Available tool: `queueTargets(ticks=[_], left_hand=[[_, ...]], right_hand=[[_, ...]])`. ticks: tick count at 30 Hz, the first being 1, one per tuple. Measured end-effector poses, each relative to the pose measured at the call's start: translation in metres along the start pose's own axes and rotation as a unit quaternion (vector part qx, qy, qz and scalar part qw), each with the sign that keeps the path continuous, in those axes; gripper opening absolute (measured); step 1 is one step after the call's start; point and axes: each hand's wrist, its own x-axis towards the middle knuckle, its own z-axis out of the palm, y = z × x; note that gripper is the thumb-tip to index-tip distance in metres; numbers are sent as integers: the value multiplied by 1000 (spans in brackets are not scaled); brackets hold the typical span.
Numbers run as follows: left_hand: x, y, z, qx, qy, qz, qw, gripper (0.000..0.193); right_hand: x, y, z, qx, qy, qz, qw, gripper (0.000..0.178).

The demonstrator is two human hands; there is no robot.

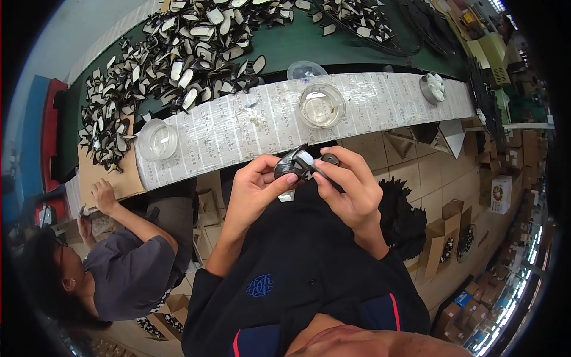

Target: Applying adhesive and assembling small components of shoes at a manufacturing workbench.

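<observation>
Just in front of the bench edge, my left hand [256, 188] grips a glossy black shoe heel [285, 167] between thumb and fingers. White shows on the heel's side toward my right hand. My right hand [351, 189] is closed on a small dark piece with a round end [329, 159]. Its kind is not clear, and it meets or nearly meets the heel. Below the heel, a small pale scrap [286, 196] shows against my dark shirt.
A large pile of black heels with cream faces [196, 47] covers the green belt [279, 44]. Clear plastic cups [322, 106] and a metal tin of white wads [433, 88] stand on the paper-covered bench [238, 128]. A co-worker [128, 268] sits at left. Cartons [443, 238] stand right.
</observation>
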Motion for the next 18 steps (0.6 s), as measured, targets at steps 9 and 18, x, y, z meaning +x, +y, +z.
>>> queueTargets(ticks=[9, 18], left_hand=[[-1, -3, -3, 16, -2, 0, 1000, 19], [0, -4, -10, -44, -25, -41, 998, 34]], right_hand=[[0, 6, -1, -84, 45, 20, 995, 27], [7, 74, -11, 86, 204, 203, 954, 14]])
